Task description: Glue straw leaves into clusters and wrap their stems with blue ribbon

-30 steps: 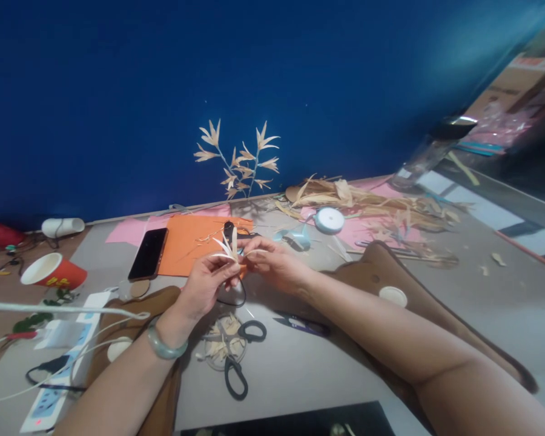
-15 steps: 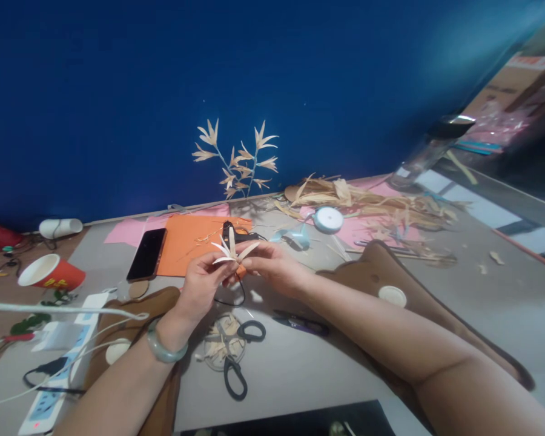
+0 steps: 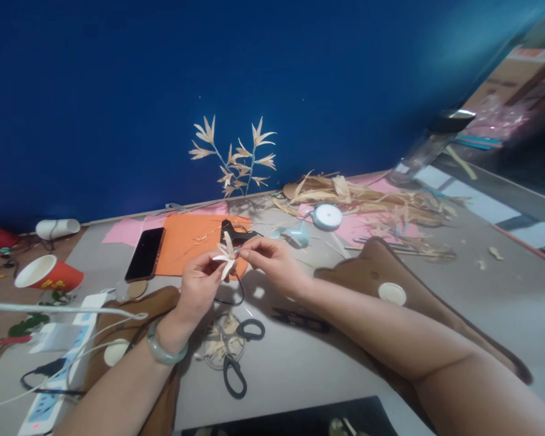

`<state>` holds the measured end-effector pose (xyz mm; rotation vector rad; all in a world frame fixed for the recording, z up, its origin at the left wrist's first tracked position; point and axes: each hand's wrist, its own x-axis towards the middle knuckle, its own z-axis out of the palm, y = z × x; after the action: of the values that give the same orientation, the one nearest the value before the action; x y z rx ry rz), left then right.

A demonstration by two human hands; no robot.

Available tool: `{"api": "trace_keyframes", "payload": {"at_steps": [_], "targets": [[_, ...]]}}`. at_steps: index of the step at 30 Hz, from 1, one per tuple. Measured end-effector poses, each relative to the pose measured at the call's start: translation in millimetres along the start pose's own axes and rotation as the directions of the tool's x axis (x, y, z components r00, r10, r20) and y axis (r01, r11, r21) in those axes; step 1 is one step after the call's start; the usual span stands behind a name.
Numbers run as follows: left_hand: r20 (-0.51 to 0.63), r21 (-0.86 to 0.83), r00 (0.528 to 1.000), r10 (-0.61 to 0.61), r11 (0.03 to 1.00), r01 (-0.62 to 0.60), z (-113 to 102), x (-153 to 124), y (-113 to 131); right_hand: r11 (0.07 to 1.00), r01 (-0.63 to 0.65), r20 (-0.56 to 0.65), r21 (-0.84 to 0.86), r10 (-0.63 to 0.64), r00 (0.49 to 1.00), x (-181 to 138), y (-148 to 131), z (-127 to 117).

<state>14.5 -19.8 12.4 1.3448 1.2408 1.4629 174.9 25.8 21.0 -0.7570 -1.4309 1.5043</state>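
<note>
My left hand [image 3: 198, 283], a bangle on its wrist, pinches a small pale flower [image 3: 227, 261] made of dried husk petals. From the other side, my right hand [image 3: 272, 261] closes thumb and finger at the flower's right edge; the fingertips hide just what part they grip. A black glue gun [image 3: 232, 232] lies right behind the flower, partly covered by my hands. Below them, black-handled scissors [image 3: 234, 376] rest over a round clear dish [image 3: 214, 363] of husk scraps. Dark thread snips [image 3: 302, 321] lie beneath my right forearm.
Finished husk flowers on stems [image 3: 252, 160] stand against the blue wall. Loose husks [image 3: 340, 191] and a ribbon roll [image 3: 327, 217] lie at the back right. A phone [image 3: 145, 254], an orange sheet [image 3: 181, 242], a red paper cup [image 3: 49, 274] and a power strip [image 3: 49, 399] are leftward.
The flower has turned and tilted, its petals now facing more toward me. My right fingers have shifted up to its right edge. My left hand keeps its pinch.
</note>
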Motion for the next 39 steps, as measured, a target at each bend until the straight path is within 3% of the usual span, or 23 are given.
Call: {"api": "trace_keyframes", "payload": {"at_steps": [4,8,12,14,17,20,27,32,35,39], "targets": [[0.003,-0.014,1.0,-0.012,1.0,0.012,1,0,-1,1.0,-0.023,0.035,0.001,0.023,0.999,0,-1,0],[-0.013,-0.019,1.0,-0.028,0.999,0.028,-2,2,-3,0.998,-0.047,-0.012,-0.03,0.047,0.999,4,4,-2],[-0.089,-0.053,0.996,-0.03,0.998,0.025,-5,6,-9,0.97,-0.087,-0.075,-0.227,0.071,0.995,11,19,-8],[-0.127,-0.085,0.991,-0.052,0.996,0.042,-6,9,-13,0.902,-0.088,-0.058,-0.422,0.07,0.996,13,26,-11],[-0.164,-0.14,0.982,-0.091,0.988,0.068,-6,13,-15,0.705,-0.016,0.019,-0.709,0.042,0.999,13,31,-12],[-0.18,-0.172,0.98,-0.087,0.984,0.055,-6,16,-15,0.539,-0.003,0.042,-0.842,0.071,0.997,14,30,-10],[-0.187,-0.164,0.98,-0.068,0.986,0.037,-9,17,-19,0.415,-0.186,-0.057,-0.89,0.303,0.951,31,32,5],[-0.168,-0.182,0.984,-0.054,0.983,0.023,-11,17,-21,0.367,-0.22,-0.083,-0.904,0.353,0.932,44,42,19],[-0.15,-0.182,0.987,-0.054,0.983,0.026,-12,16,-19,0.373,-0.216,-0.072,-0.902,0.364,0.929,46,40,22],[-0.113,-0.202,0.99,-0.083,0.978,0.059,-11,15,-16,0.448,-0.156,0.005,-0.88,0.338,0.941,40,22,14]]}}
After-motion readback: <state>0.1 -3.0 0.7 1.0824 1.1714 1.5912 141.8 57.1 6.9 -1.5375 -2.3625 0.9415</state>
